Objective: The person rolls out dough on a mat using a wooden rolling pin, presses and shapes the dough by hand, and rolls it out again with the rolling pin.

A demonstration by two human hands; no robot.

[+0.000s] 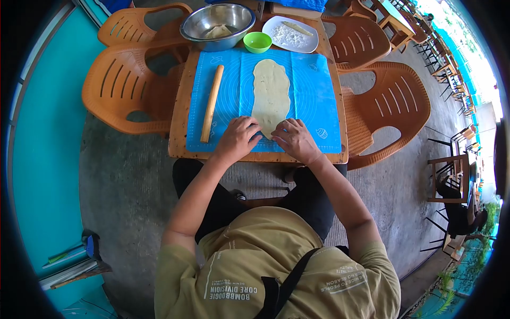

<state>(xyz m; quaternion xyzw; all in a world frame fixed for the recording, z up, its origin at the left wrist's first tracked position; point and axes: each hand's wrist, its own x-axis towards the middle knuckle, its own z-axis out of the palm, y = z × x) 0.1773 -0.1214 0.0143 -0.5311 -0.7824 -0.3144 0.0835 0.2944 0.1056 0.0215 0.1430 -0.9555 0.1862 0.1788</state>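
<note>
A long, flat sheet of dough [271,90] lies lengthwise on the blue mat [313,95]. My left hand [240,139] is at the near left corner of the dough, its fingers curled at the edge. On the near right corner, my right hand [296,140] has its fingertips on the dough edge, fingers bent together. What lies under the fingertips is partly hidden. A wooden rolling pin [212,103] rests on the mat to the left of the dough, touched by neither hand.
Behind the mat stand a metal bowl [194,26] with dough inside, a green bowl [257,43] and a white plate [313,45] with flour and a dough strip. Orange chairs [119,80] flank the wooden table [178,122]. A person [459,212] is far right.
</note>
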